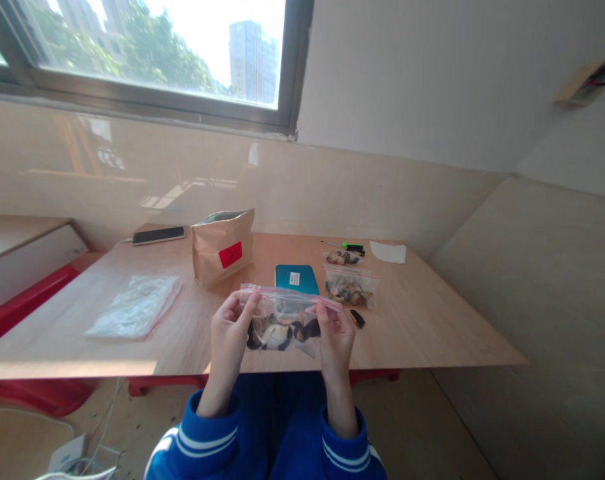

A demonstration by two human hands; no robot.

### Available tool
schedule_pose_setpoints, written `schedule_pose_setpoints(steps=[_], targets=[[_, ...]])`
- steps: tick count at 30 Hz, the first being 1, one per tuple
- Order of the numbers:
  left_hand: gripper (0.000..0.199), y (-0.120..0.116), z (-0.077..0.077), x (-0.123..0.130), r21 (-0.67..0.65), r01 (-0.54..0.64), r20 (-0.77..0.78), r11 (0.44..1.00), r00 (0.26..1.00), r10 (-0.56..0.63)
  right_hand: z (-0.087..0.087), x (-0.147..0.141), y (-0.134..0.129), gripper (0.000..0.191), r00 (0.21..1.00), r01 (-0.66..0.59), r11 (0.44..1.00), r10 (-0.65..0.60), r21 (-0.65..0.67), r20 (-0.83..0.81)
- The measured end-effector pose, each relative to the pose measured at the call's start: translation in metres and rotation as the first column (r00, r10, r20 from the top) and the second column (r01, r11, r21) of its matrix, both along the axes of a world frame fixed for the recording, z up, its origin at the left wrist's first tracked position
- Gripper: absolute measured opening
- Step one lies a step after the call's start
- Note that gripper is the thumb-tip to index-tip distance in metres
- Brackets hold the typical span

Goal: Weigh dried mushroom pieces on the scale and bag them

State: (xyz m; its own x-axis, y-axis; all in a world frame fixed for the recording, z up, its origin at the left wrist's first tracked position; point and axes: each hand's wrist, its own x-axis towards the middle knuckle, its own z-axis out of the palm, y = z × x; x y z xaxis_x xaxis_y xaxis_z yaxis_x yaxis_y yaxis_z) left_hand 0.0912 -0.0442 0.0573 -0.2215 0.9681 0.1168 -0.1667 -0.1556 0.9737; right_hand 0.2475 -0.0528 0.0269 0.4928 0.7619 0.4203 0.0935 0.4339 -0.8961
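Between my two hands I hold a clear zip bag (277, 331) with dark and pale dried pieces inside, perhaps dried mushrooms. My left hand (232, 323) pinches the top left corner by the reddish zip strip. At the right end of that strip, my right hand (335, 327) pinches the other corner. The bag hangs near the table's front edge, in front of a teal box (295, 275) with a white label. Right of my right hand lie a small black object (357, 319) and another filled zip bag (350, 291).
A brown paper pouch (223, 250) with a red label stands open at the top. Flat clear bags (135, 308) lie on the left of the table (422, 320), with a phone (158, 235) behind. Further back are a smaller filled bag (341, 258), a green-and-black tool (352, 247) and white paper (388, 253).
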Motion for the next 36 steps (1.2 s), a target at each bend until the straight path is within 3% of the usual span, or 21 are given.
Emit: schedule_pose_setpoints(steps=[6, 10, 15, 18, 22, 26, 32, 36], targets=[[0.027, 0.001, 0.001, 0.001, 0.038, -0.029, -0.124, 0.999, 0.992, 0.034, 0.004, 0.004, 0.002, 0.016, 0.999, -0.003, 0.999, 0.000, 0.042, 0.048], [0.028, 0.000, 0.002, 0.005, 0.068, -0.056, -0.091, 0.996, 0.994, 0.062, 0.004, -0.001, 0.005, 0.019, 0.999, 0.003, 1.000, -0.003, 0.009, -0.047], [0.032, 0.001, -0.001, 0.005, 0.064, 0.110, 0.040, 0.992, 0.993, -0.112, 0.002, -0.004, 0.007, 0.025, 0.972, -0.121, 0.992, 0.114, -0.020, -0.204], [0.032, 0.001, -0.002, 0.004, 0.025, 0.175, 0.034, 0.984, 0.984, -0.176, 0.003, -0.003, 0.005, 0.026, 0.954, -0.206, 0.977, 0.188, -0.054, -0.233], [0.029, 0.000, -0.001, 0.004, 0.038, 0.141, 0.004, 0.989, 0.990, -0.142, 0.005, -0.002, 0.004, 0.027, 0.938, -0.253, 0.961, 0.214, -0.115, -0.274], [0.028, 0.000, 0.000, 0.003, 0.042, 0.119, -0.019, 0.992, 0.993, -0.118, 0.009, -0.002, 0.003, 0.025, 0.946, -0.219, 0.967, 0.178, -0.129, -0.270], [0.027, -0.002, 0.004, 0.000, 0.089, 0.112, -0.093, 0.990, 0.990, -0.103, 0.016, -0.002, 0.000, 0.019, 0.968, -0.178, 0.983, 0.166, -0.047, -0.190], [0.023, -0.007, 0.007, 0.002, 0.132, 0.052, -0.149, 0.990, 0.988, -0.032, 0.021, -0.002, -0.003, 0.016, 0.977, -0.163, 0.987, 0.163, 0.009, -0.138]])
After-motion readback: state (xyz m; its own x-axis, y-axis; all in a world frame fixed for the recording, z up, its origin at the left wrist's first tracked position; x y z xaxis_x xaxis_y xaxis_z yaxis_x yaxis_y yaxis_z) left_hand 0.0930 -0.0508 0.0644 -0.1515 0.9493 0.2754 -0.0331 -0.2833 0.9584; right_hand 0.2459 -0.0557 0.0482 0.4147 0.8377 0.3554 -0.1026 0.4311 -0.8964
